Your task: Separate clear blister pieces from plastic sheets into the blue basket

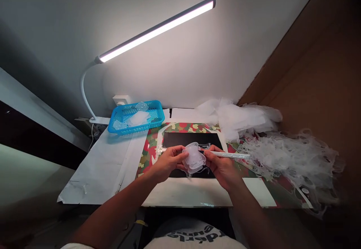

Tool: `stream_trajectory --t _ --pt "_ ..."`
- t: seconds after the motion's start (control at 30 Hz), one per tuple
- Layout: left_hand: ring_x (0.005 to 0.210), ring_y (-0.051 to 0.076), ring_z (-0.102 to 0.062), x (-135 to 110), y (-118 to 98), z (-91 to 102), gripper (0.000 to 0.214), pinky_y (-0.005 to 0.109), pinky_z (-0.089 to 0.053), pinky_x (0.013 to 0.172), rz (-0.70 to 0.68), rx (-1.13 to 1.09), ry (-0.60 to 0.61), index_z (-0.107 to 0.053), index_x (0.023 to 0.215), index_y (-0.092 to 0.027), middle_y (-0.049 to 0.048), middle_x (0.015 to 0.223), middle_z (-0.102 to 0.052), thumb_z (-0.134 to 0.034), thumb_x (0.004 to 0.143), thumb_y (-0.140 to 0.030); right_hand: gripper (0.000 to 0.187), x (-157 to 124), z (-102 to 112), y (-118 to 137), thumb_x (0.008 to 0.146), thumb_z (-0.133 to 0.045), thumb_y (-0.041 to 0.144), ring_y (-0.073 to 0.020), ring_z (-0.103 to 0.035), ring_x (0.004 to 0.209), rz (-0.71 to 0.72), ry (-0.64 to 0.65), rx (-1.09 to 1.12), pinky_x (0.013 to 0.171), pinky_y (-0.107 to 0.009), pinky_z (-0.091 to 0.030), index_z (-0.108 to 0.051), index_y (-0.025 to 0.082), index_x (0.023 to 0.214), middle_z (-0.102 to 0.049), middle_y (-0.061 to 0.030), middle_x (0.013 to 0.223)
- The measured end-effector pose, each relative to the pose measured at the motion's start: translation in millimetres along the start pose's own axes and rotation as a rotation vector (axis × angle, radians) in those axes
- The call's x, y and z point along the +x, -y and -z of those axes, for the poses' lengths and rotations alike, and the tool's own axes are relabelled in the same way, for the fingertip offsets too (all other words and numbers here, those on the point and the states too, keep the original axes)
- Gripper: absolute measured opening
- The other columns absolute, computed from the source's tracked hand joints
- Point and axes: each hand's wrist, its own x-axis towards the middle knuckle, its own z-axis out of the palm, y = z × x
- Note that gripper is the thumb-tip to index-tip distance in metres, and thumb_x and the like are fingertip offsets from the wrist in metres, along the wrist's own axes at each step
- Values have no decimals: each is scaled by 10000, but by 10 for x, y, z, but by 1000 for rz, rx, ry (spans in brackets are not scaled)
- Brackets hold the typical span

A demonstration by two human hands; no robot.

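My left hand (169,162) pinches a stack of thin, translucent white plastic pieces (194,158) at its left edge. The pieces have rounded outlines. In my right hand (221,168) is a slim white-handled tool (231,155), its handle pointing right and its dark tip at the upper right of the stack. The tip is too small to tell its kind. Both hands are above a black mat (172,140), where thin clear strands lie around the stack. My right fingers are close to the stack's right edge; I cannot tell whether they touch it.
A blue perforated basket (135,128) with similar pieces stands at the back left. Right of the mat lie a heap of clear, looped scraps (293,158) and white translucent sheets (245,117). A lit lamp (158,31) spans overhead. A cardboard panel (313,79) borders the right side.
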Motion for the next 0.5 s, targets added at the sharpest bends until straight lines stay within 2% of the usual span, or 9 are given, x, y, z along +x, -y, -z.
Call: stream_trajectory --t 0.07,0.1,0.2,0.23,0.3,0.37,0.4,0.47,0.5 --pt "634 138 -653 -30 -9 5 371 312 -574 660 -2 -8 -20 -625 913 -117 47 786 -669 -753 767 -433 292 92 80 -76 764 -754 370 -108 -624 700 8 -59 -68 652 -246 -543 -541 188 684 -693 -16 970" --pt "637 143 -661 -43 -14 15 373 313 -580 658 0 -17 -37 -618 905 -117 49 785 -669 -754 765 -435 293 139 126 -135 750 -755 393 -111 -634 667 -2 -91 -124 583 -239 -536 -551 189 703 -695 -37 1029" --pt "649 158 -685 -71 -36 62 373 308 -584 652 12 -29 -64 -604 907 -126 53 785 -678 -742 774 -446 311 235 231 -357 691 -773 429 -112 -622 545 -69 -75 -337 400 -202 -456 -608 188 796 -706 -44 939" --pt "651 162 -689 -76 -42 76 371 308 -584 655 12 -31 -60 -603 914 -129 54 786 -682 -735 780 -450 317 241 245 -420 684 -776 432 -121 -631 555 -89 -24 -398 414 -207 -473 -622 186 811 -703 -33 887" --pt "675 168 -696 -83 -51 95 373 318 -585 680 -1 -35 -44 -607 949 -133 58 803 -693 -729 788 -447 305 217 259 -471 695 -771 438 -144 -661 636 -102 81 -473 545 -250 -553 -632 181 783 -693 -17 827" --pt "730 178 -701 -85 -59 104 390 332 -583 728 -36 -26 -33 -612 1002 -133 64 832 -703 -744 780 -426 310 164 309 -371 716 -760 463 -166 -680 721 -70 101 -498 687 -303 -583 -638 180 751 -693 -21 820" --pt "764 184 -701 -86 -64 106 404 337 -579 753 -58 -13 -33 -612 1028 -133 66 848 -707 -754 773 -412 322 131 371 -257 719 -756 483 -180 -687 751 -35 60 -502 727 -329 -584 -647 183 762 -698 -30 832" --pt "813 191 -694 -88 -80 108 434 342 -570 784 -95 30 -44 -612 1073 -132 69 879 -714 -772 757 -384 349 54 606 74 711 -761 513 -210 -697 811 74 -120 -514 777 -377 -577 -668 197 828 -714 -55 888" --pt "823 192 -690 -90 -92 107 448 344 -567 789 -109 57 -56 -611 1093 -133 67 885 -716 -777 751 -371 364 5 780 271 684 -774 532 -220 -699 796 137 -255 -512 764 -400 -576 -664 209 811 -720 -65 895"
